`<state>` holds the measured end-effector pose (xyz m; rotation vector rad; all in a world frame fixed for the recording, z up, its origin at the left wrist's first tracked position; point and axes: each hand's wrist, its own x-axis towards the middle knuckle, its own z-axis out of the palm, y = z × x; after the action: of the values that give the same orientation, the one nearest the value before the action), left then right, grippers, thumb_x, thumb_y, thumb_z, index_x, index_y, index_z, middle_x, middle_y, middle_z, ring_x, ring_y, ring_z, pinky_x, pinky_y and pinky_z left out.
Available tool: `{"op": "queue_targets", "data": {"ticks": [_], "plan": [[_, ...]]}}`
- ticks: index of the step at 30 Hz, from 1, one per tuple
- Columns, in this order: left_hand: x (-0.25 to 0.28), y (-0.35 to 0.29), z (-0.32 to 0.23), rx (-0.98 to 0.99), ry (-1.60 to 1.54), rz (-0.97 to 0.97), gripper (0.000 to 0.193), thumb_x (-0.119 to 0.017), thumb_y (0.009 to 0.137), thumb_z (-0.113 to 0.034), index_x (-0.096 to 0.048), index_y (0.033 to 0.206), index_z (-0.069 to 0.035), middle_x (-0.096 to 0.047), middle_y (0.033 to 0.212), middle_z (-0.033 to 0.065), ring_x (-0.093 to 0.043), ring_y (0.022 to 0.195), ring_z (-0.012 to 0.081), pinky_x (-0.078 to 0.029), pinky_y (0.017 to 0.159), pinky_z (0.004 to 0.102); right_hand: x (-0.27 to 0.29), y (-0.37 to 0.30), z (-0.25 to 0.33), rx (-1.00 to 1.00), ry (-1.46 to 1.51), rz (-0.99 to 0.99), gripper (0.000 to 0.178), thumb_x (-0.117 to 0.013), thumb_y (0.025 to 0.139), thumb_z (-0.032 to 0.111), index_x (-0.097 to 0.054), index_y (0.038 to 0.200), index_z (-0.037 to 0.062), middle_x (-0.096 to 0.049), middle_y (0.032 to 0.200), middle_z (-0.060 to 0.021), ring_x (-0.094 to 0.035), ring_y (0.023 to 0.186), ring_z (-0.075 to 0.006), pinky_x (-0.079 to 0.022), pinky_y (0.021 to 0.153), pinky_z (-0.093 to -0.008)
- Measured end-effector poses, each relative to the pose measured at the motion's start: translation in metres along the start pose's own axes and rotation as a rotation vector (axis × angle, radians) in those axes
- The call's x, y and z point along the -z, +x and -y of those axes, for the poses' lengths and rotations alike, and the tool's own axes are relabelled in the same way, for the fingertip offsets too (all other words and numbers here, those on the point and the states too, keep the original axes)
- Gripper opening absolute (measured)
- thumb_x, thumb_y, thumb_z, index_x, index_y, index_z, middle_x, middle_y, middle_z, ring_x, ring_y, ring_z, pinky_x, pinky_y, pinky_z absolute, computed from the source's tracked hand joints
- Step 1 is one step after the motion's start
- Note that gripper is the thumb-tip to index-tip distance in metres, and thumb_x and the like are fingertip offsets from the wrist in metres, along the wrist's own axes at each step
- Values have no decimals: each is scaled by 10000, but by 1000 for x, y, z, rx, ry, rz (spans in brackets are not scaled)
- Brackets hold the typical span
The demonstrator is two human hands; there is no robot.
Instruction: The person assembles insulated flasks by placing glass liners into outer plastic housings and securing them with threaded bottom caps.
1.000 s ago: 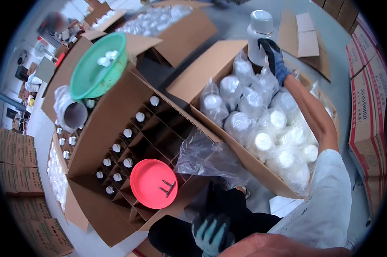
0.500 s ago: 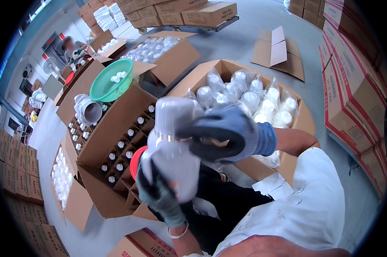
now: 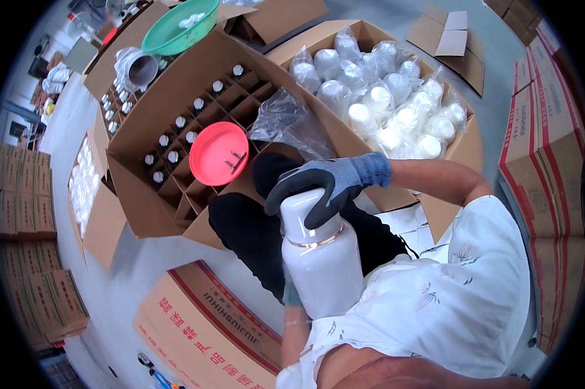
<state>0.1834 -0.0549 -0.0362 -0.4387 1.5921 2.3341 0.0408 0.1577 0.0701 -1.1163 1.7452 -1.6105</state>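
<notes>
A large glossy white bottle [image 3: 325,272] with a gold-coloured ring under its white cap [image 3: 299,211] leans against my shirt, tilted. My right hand [image 3: 325,185], in a blue-grey glove with black coating, is closed over the cap from above. Only the cuff and back edge of my left hand [image 3: 292,293] show, in a grey-green glove. The rest of it is behind the bottle, which it holds from the far side with hidden fingers. Beyond my knees, a red plastic bowl [image 3: 209,162] with a few small dark metal pieces [image 3: 236,161] rests on the divided carton.
The open divided carton [image 3: 127,194] holds several white-capped bottles. A carton [image 3: 344,129] of plastic-wrapped white items stands right of it. A green basin [image 3: 169,39] sits at the back left. A closed carton [image 3: 221,311] lies at front left; stacked cartons [image 3: 532,162] line the right.
The bottle has come down and nearer to my body. My right hand, blurred beside the bottle before, now grips the cap. My left hand has gone mostly behind the bottle. The view has tilted downward.
</notes>
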Motion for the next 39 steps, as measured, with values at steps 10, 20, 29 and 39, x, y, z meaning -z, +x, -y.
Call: {"op": "queue_targets", "data": {"ticks": [10,20,29,39], "plan": [[58,-26,72,240,-285,-66,364,-574,922,-156,-535,1245,8,-589,1189,104,-559,1081,205,-456,926,334,145,-130,-152,-401,-605,-1061,667,-618,860,504,-494,1314,32,-563,1279,-164,-516,1216,-280,-408,1016,-377],[99,-30,71,222,-386,-218,395,-574,929,-190,-517,1267,6,-574,1222,111,-556,1097,220,-454,938,348,70,-21,-141,-110,-259,-744,464,-619,926,221,-497,1335,37,-525,1345,-109,-499,1223,-201,-380,1042,-329],[72,34,28,-76,-283,-78,424,-575,935,-221,-501,1287,3,-560,1253,118,-552,1111,234,-453,949,360,-76,8,-29,-119,1181,-519,660,-596,928,391,-353,1435,46,-422,1422,-125,-429,1283,-243,-370,1060,-365],[59,34,-87,-477,34,20,472,-432,1000,-202,-379,1418,12,-486,1390,118,-449,1289,223,-312,1115,346,6,29,-16,-174,230,-325,669,-862,649,165,-578,1240,37,-611,1196,-85,-573,1105,-213,-443,982,-343]]}}
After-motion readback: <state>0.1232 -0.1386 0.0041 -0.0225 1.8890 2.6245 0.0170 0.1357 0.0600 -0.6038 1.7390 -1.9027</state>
